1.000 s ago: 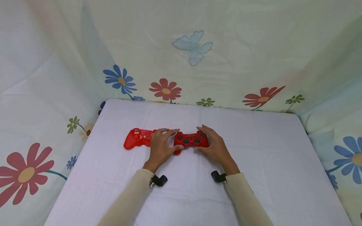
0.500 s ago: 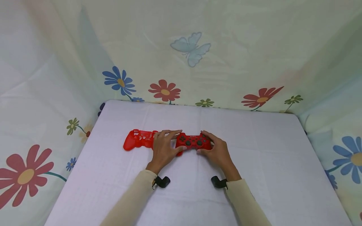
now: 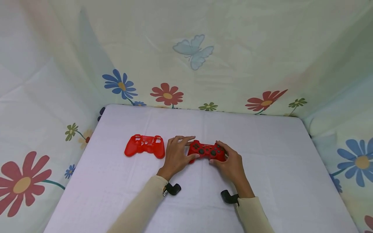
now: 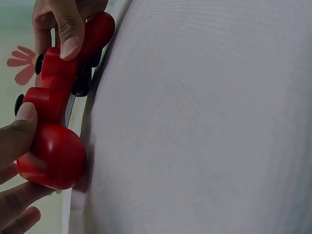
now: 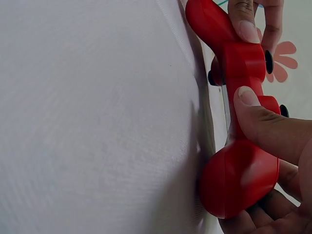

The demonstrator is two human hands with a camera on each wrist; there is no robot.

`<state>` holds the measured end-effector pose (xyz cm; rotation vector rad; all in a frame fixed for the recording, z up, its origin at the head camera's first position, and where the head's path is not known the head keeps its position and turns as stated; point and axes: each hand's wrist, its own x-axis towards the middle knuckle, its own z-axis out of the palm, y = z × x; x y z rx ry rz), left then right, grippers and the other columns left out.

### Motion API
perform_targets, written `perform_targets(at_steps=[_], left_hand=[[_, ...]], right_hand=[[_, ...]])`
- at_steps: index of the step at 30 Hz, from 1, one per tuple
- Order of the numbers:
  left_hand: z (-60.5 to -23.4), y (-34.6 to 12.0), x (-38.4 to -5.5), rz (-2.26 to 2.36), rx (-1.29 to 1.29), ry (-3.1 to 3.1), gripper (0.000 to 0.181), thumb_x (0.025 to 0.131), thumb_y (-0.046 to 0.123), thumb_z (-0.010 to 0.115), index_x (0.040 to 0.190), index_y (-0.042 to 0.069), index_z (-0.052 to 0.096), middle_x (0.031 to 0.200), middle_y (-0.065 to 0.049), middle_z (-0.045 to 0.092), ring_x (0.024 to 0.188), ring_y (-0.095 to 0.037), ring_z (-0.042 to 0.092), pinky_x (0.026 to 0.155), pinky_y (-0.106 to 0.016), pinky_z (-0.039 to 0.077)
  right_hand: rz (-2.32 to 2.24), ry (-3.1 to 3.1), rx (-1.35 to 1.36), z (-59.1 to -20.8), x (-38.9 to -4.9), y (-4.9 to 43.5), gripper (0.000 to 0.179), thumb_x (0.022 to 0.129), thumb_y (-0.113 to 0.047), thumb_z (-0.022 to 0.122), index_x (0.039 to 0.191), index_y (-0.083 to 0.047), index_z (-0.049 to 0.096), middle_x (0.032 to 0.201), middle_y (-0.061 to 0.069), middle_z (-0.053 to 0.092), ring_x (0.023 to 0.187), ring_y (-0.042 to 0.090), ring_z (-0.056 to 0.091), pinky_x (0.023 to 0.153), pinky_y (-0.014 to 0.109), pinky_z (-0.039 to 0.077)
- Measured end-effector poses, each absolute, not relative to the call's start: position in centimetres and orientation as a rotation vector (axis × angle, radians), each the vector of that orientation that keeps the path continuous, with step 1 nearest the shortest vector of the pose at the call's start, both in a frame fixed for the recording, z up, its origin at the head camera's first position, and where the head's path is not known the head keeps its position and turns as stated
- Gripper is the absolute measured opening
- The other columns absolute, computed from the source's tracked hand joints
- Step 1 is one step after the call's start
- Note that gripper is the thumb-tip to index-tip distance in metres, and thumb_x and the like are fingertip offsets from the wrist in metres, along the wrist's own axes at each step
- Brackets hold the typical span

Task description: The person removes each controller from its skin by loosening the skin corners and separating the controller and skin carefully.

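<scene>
A red game controller [image 3: 206, 151] with dark thumbsticks and buttons lies between my two hands, its face up. My left hand [image 3: 176, 155] grips its left end, thumb on the near edge and fingers toward the far side. On the other end my right hand [image 3: 231, 161] has its thumb against the near edge, fingers curled round the grip. Both wrist views show the controller's [image 4: 53, 102] rounded grips close to the white cloth, with a thumb pressed on each side. To the left of my left hand lies a red controller cover [image 3: 144, 145] with cut-out holes.
The table [image 3: 276, 161] is covered in white cloth. Behind it and at both sides hangs a pale curtain [image 3: 233, 58] printed with flowers and a butterfly. A black wrist camera [image 3: 173, 189] sits on the left wrist, another on the right.
Both hands have shifted right and slightly nearer with the controller, which has turned a little clockwise. The red cover, earlier partly behind the left hand, is now in full view.
</scene>
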<state>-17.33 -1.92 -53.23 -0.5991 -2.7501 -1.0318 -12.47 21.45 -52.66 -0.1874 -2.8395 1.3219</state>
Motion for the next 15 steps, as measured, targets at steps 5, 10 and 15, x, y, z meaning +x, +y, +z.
perform_targets(at_steps=[5, 10, 15], left_hand=[[-53.5, -1.7, -17.5, -1.04, -0.604, -2.761, 0.073, 0.086, 0.042, 0.089, 0.15, 0.024, 0.061, 0.125, 0.002, 0.08, 0.132, -0.021, 0.056, 0.115, -0.047, 0.04], [-53.5, -1.9, -17.4, -0.963, -0.653, -2.804, 0.078, 0.089, 0.051, 0.084, 0.155, 0.023, 0.054, 0.136, 0.001, 0.075, 0.138, -0.023, 0.054, 0.117, -0.049, 0.041], [-52.6, -2.6, -16.8, -0.732, -0.704, -2.867, 0.091, 0.093, 0.064, 0.071, 0.165, 0.019, 0.038, 0.163, -0.006, 0.052, 0.155, -0.028, 0.04, 0.123, -0.052, 0.039]], right_hand=[[1.308, -2.842, -0.188, -52.6, -12.5, 21.5, 0.084, 0.082, -0.018, 0.093, 0.156, -0.021, 0.054, 0.161, 0.013, 0.053, 0.151, 0.038, 0.048, 0.119, 0.056, 0.044], [1.232, -2.882, -0.154, -52.4, -12.4, 21.6, 0.087, 0.084, -0.022, 0.093, 0.159, -0.019, 0.05, 0.167, 0.015, 0.044, 0.155, 0.041, 0.043, 0.122, 0.058, 0.041], [1.084, -2.937, -0.018, -51.4, -12.3, 21.6, 0.088, 0.091, -0.035, 0.086, 0.164, -0.017, 0.041, 0.173, 0.018, 0.031, 0.162, 0.043, 0.026, 0.126, 0.066, 0.027]])
